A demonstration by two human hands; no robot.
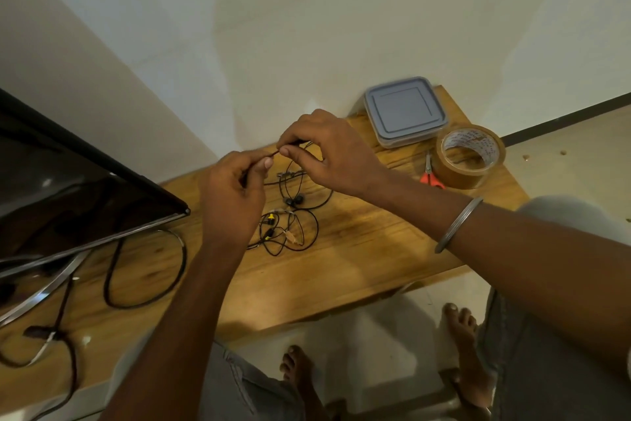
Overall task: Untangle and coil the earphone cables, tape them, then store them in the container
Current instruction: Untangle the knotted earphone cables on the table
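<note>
Both hands hover above the wooden table [358, 243], likely so a strand can be drawn free of the tangled earphone cables [290, 215] beneath; the left hand [232, 195] and right hand [327, 154] each pinch that strand between thumb and fingertips; the lidded container [404, 111], tape roll [469, 156] and scissors [431, 174] wait rightward.

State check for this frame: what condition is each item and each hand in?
Container: lid on, shut.
Tape: lying flat, untouched.
Scissors: closed, beside the tape.
Black earphones: uncoiled, cable pinched by both hands.
Yellow-tipped earphones: tangled on the table.
Left hand: pinching the black cable.
Right hand: pinching the black cable.
Screen: dark.
</note>
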